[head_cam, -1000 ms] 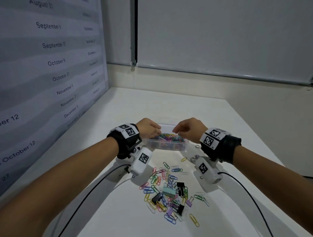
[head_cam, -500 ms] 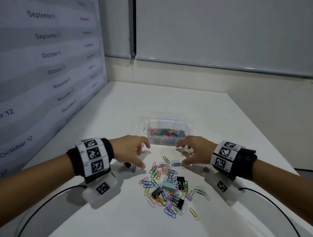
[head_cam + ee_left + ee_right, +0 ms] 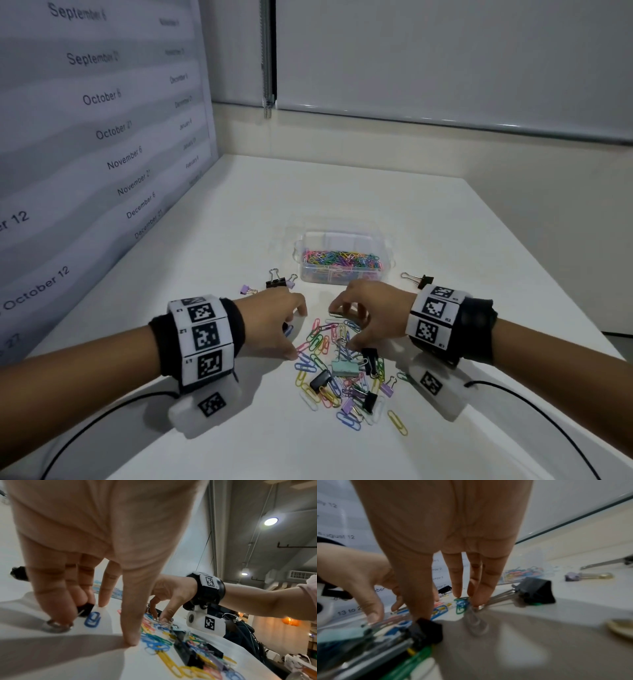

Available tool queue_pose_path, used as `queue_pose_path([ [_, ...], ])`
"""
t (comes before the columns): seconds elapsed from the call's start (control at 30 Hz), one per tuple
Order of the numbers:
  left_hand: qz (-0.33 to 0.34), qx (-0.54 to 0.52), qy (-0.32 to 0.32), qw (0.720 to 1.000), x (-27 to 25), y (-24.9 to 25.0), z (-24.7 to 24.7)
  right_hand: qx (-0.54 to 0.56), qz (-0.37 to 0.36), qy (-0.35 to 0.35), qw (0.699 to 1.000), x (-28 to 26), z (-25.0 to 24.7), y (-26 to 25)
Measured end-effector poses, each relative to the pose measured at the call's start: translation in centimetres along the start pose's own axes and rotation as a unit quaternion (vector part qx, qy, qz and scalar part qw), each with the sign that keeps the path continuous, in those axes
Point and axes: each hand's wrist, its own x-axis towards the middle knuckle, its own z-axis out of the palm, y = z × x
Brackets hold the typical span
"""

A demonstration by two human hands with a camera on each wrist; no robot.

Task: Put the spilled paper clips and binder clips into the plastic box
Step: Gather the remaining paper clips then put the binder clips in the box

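Note:
The clear plastic box [image 3: 386, 260], part filled with coloured paper clips, stands beyond both hands. Spilled paper clips and binder clips [image 3: 337, 373] lie in a heap in front of it. My left hand [image 3: 296, 334] stands on its fingertips at the heap's left edge. In the left wrist view its fingers [image 3: 56, 615] come down around a small black binder clip [image 3: 85, 609] and a blue paper clip [image 3: 92, 619]. My right hand [image 3: 342, 327] straddles the heap's far end, thumb near a black binder clip [image 3: 426, 628] and fingers at a green paper clip [image 3: 461, 605].
A black binder clip [image 3: 275, 281] and a purple one [image 3: 247, 290] lie left of the box. Another black binder clip [image 3: 419, 280] lies to its right. A printed date wall [image 3: 85, 137] borders the white table [image 3: 445, 219] on the left. Cables trail from both wrists.
Both hands have drawn back from over the box and dropped onto the spilled heap, fingertips now on the table. The head view has tilted down a little.

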Motion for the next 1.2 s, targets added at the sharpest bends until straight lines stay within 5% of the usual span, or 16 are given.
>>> queue_pose_path([
  [0.37,0.016,-0.003,0.015,1.000,0.0,0.7,0.1,0.013,-0.103,-0.012,0.994,1.2,0.2,-2.3],
  [0.67,0.048,-0.032,-0.019,0.998,0.8,2.3,0.6,0.046,-0.049,-0.012,0.998,0.4,-0.4,-0.5],
  [1.2,0.110,-0.097,0.004,0.989,5.2,3.9,-0.9,0.187,0.111,0.234,0.948,2.3,-7.5,3.6],
])
